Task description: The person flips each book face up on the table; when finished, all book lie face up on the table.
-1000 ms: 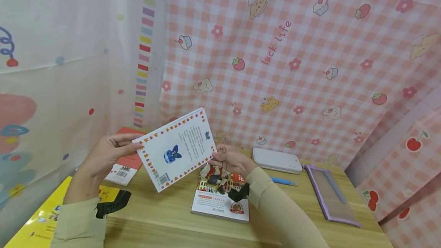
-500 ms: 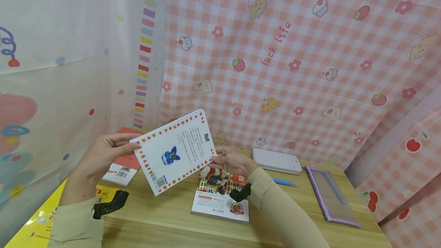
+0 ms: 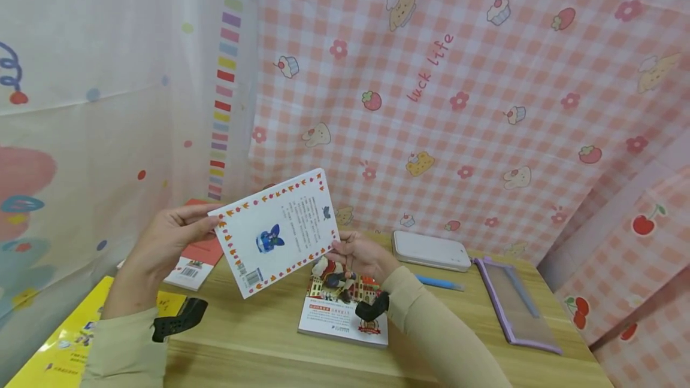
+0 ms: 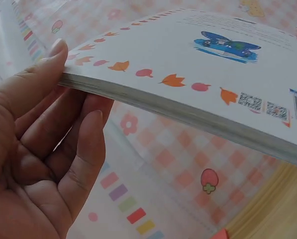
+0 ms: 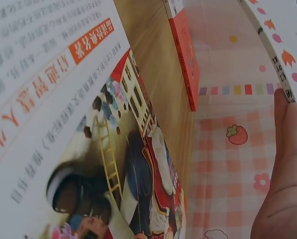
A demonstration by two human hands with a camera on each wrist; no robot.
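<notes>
While in hands (image 3: 162, 241) (image 3: 362, 254), book (image 3: 277, 232) edges above table (image 3: 232, 346).

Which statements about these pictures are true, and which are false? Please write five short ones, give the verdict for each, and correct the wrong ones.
1. The left hand and the right hand both hold the butterfly book. True.
2. The butterfly book lies flat. False: it is held up, tilted, above the wooden table.
3. In the head view, the purple-edged pouch lies to the right of the white case. True.
4. Nothing yellow is in view at the left. False: a yellow printed cover lies there.
5. A barcode shows on the butterfly book. True.
</notes>
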